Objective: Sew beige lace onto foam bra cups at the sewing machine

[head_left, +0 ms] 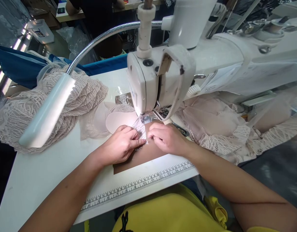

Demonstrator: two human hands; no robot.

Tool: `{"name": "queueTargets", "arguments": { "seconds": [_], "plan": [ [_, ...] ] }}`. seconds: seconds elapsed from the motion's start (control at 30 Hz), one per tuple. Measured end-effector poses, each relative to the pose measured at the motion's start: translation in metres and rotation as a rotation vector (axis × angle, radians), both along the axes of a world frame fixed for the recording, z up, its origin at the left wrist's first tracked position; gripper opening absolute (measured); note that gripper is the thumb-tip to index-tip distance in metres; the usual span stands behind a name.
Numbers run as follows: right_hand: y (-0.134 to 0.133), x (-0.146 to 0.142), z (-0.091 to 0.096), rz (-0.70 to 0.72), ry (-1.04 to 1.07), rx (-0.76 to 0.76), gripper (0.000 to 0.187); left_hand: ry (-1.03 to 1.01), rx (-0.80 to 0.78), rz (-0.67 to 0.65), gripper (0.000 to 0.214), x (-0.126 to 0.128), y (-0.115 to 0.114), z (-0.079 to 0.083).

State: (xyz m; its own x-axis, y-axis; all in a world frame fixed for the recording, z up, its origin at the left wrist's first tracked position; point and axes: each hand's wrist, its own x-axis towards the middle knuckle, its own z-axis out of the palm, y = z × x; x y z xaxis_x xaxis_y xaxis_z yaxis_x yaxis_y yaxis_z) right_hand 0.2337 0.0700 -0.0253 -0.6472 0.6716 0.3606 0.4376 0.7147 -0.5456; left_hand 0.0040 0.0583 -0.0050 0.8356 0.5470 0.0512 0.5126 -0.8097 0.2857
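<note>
Under the needle end of a white sewing machine (142,80) lies a brightly lit piece of pale lace fabric (140,129). My left hand (123,143) is closed at its left side, fingers curled and thumb pressed on its lower edge. Just to the right, my right hand (166,138) is closed too, its fingertips bent down near the lace; what they pinch is hidden. Both hands rest over a brown sheet (136,162) on the table. Beyond my left hand a smooth pale pink cup piece (119,120) with lace lies flat.
A heap of pale lace (88,93) sits at the left, beneath a lamp (48,112) on a bendable metal neck. More pink lace fabric (211,119) spreads to the right. A printed ruler (138,187) runs along the table's front edge. Another person (95,22) sits behind.
</note>
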Motion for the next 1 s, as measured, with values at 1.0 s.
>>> {"name": "queueTargets", "arguments": {
  "seconds": [1.0],
  "plan": [
    [-0.0073, -0.0009, -0.0052, 0.067, -0.264, 0.204, 0.020, -0.108, -0.028, 0.091, 0.035, 0.0009, 0.0046, 0.0044]
  ]
}}
